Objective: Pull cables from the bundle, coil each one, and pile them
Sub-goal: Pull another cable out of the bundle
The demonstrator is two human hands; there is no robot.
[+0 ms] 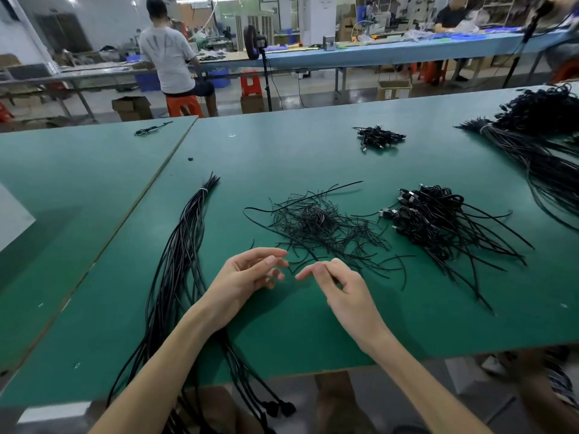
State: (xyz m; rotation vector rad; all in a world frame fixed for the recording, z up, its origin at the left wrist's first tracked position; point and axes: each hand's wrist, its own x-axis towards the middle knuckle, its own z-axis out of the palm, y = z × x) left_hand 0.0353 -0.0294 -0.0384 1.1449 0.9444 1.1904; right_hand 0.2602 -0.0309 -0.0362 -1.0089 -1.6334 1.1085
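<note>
Black cables tied into a long bundle (180, 252) lie at the left of the frame on the green table (313, 333), bound near their far end by a white tie (203, 190), with the plug ends hanging over the near edge at bottom centre, where the left forearm crosses above them. The left hand (247, 274) is held just above the table at lower centre with fingers loosely curled and apart, and nothing is seen in it. The right hand (341, 286) is held just beside it with thumb and forefinger drawn together; whether a thin strand is pinched there cannot be told. A loose heap of short thin black tie wires (316, 223) is spread just beyond the fingertips, and a pile of coiled black cables with plugs (438, 220) lies at centre right. A smaller coiled pile (379, 137) and a second large dark bundle (539, 145) sit towards the upper right. It is judged that a fresh cable is due to be taken. One cable alone would best be gripped near its plug and drawn lengthwise out of the tie, so that neighbours are not dragged along. Even loops should be wound before it is set on the pile.
</note>
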